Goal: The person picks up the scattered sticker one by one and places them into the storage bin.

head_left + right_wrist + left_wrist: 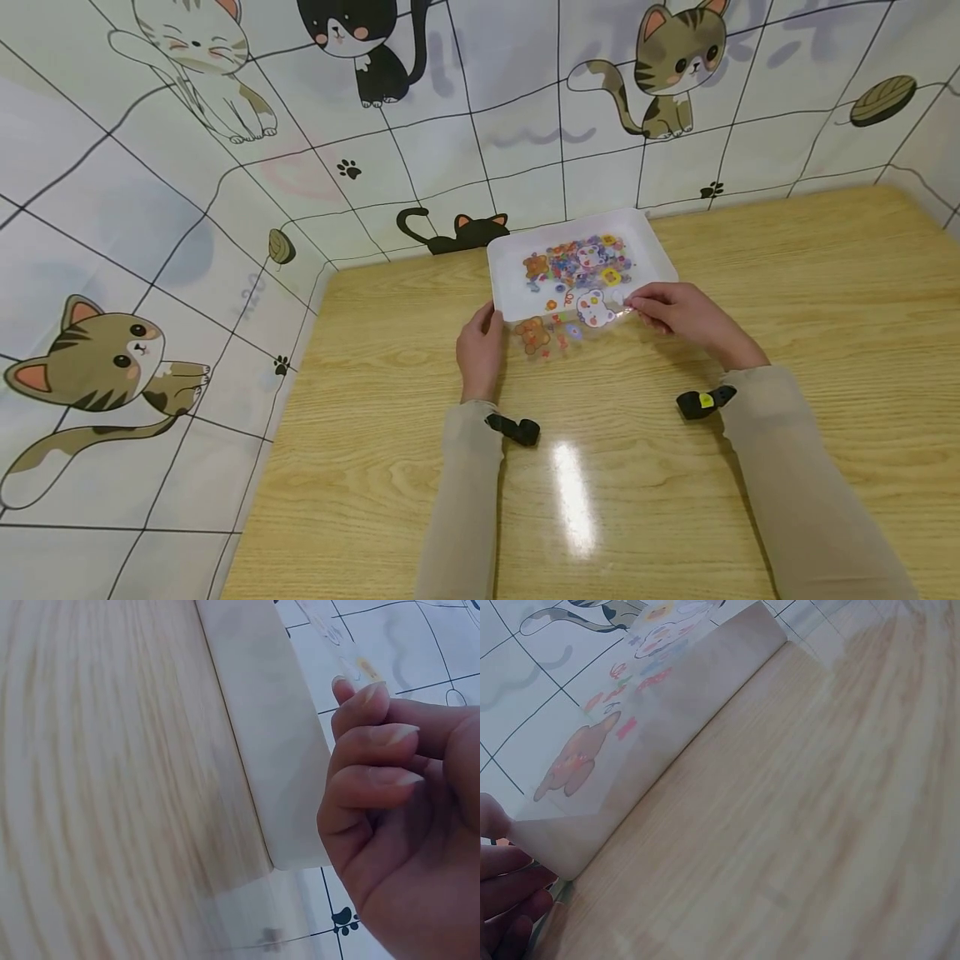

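Note:
A shallow white tray (517, 287) sits on the table near the wall, with many small colourful pieces (573, 262) in it, bears and flowers among them. My left hand (479, 350) holds the tray's front left corner, thumb up at the rim and fingers curled along the side. A clear plastic sheet printed with a bear (532, 335) and a white animal head (595, 308) lies across the front rim. At the sheet's right end, my right hand (690, 317) pinches the clear plastic between thumb and forefinger. The other right fingers are curled in the right wrist view.
The wooden table (375, 467) carries a bright light reflection in front of the tray. A white tiled wall with cartoon cats (468, 233) rises right behind the tray and along the left side. Black straps with small devices (517, 429) are on both wrists.

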Demonstrator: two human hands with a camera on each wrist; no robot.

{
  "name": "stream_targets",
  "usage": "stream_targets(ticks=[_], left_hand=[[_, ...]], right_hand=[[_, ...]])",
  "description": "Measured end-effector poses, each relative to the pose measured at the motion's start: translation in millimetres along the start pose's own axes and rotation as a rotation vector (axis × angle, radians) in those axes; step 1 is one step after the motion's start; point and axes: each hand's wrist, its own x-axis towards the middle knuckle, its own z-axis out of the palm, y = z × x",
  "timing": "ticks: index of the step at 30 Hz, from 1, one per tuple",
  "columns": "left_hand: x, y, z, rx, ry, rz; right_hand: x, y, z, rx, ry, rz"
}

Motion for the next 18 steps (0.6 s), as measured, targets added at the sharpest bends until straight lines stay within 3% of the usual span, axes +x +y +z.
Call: stream_targets(ticks=[9,18], left_hand=[[0.9,0.2,0.2,0.02,0.011,0.016],[0.5,-0.5,0.7,0.002,0.005,0.02]], right_hand=[[-3.0,4.6,-4.8,0.016,0.023,0.045],[-5.3,3.1,-4.4,0.044,0.095,0.03]])
